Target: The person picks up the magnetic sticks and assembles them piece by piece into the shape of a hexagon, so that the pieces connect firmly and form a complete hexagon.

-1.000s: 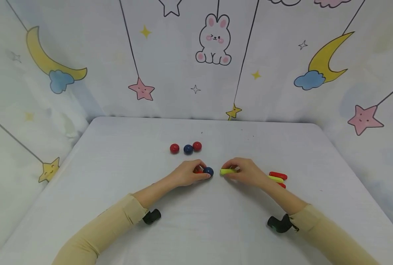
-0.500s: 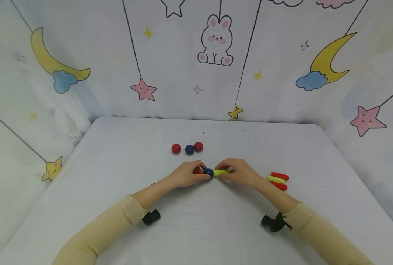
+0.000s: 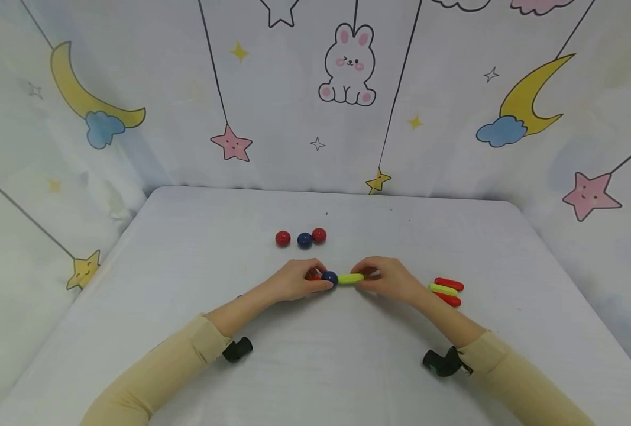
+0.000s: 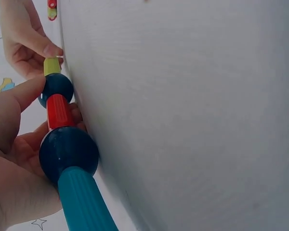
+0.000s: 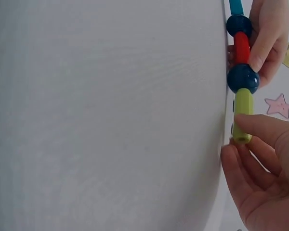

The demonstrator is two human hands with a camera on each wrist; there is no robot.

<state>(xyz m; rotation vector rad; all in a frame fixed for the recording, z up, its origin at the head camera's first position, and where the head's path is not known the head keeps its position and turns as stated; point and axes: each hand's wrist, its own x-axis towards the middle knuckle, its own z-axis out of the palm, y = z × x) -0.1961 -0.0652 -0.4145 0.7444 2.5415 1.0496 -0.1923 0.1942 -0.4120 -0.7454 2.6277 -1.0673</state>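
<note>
My left hand [image 3: 296, 281] grips a straight chain of toy rods and balls by a red rod [image 4: 59, 111] and the dark blue ball [image 3: 329, 279] at its right end. On the red rod's other side comes a second dark blue ball [image 4: 69, 153], then a teal rod [image 4: 86, 202], mostly hidden from the head camera. A yellow-green rod [image 3: 350, 278] extends from the first ball toward my right hand [image 3: 390, 278]. That hand pinches the rod's free end, its thumb [image 5: 253, 122] lying along the side.
Behind the hands lie a red ball [image 3: 282, 239], a blue ball [image 3: 305, 240] and another red ball [image 3: 319, 235]. Right of my right hand, a yellow-green rod [image 3: 443, 290] sits between two red rods [image 3: 449, 283]. A patterned cloth [image 3: 272, 94] hangs beyond the white table [image 3: 315, 367].
My right hand has brought the yellow-green rod leftward against the blue ball, then slid back to its free end. The chain and left hand have shifted slightly left.
</note>
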